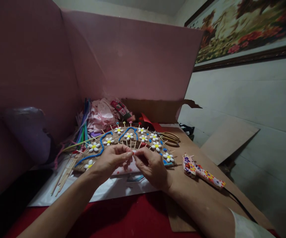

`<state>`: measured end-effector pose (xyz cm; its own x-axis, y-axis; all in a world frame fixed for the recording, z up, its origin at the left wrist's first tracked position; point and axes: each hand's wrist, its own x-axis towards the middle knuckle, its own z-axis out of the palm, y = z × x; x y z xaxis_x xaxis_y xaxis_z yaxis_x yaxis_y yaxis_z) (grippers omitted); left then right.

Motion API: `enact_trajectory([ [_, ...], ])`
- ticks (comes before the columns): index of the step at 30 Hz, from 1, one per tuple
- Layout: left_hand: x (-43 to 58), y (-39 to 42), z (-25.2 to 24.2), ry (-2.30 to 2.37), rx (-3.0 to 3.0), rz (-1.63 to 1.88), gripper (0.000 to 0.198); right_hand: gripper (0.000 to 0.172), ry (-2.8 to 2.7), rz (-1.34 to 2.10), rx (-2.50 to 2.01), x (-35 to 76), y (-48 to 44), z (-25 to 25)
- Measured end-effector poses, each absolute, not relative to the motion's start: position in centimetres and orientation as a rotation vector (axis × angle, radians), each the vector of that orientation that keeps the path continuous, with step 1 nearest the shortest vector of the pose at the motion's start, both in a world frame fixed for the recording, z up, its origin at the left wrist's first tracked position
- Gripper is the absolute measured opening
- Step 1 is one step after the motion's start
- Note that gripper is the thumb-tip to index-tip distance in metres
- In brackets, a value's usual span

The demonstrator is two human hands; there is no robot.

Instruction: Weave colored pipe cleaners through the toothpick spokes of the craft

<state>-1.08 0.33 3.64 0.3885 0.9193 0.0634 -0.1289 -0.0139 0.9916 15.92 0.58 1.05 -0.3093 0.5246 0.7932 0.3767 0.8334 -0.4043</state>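
Note:
My left hand (115, 158) and my right hand (152, 166) meet in front of the craft piece, both closed in a pinch with fingertips almost touching. A tiny reddish bit shows between them, too small to name. Just behind stands an arched, fan-like piece wound with brown twine (83, 158), with thin sticks poking out along its edges. White flowers with yellow centres (94, 146) and wavy blue strips (100, 150) decorate it. Several sticks carry coloured tips. Partly hidden under my hands lies a pale sheet with red dots (130, 168).
A flower-patterned glue gun (202, 172) with a black cord lies on brown cardboard at right. Scissors (170, 138) rest behind it. Loose sticks (65, 175), coloured pipe cleaners (85, 127) and crumpled pink material (102, 114) are at left. Pink panels (133, 59) stand around the back.

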Motion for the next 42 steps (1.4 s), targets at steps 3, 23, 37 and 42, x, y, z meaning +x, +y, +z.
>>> enact_trajectory([
  [3, -0.6, 0.2, 3.6, 0.854, 1.391, 1.068, 0.020, 0.009, -1.930, 0.222, -0.689, 15.8, 0.5, 0.9],
  [23, -2.6, 0.2, 4.4, 0.676, 1.300, 0.602, 0.016, 0.013, -2.150, 0.332, -0.319, 16.3, 0.5, 2.0],
  [37, -0.6, 0.3, 3.6, 0.835, 1.264, 1.009, 0.024, 0.009, -1.933, 0.248, -0.613, 15.7, 0.5, 1.1],
  [42, -0.8, 0.4, 3.4, 0.858, 1.378, 1.008, 0.026, 0.006, -1.952, 0.332, -0.670, 15.8, 0.6, 1.0],
])
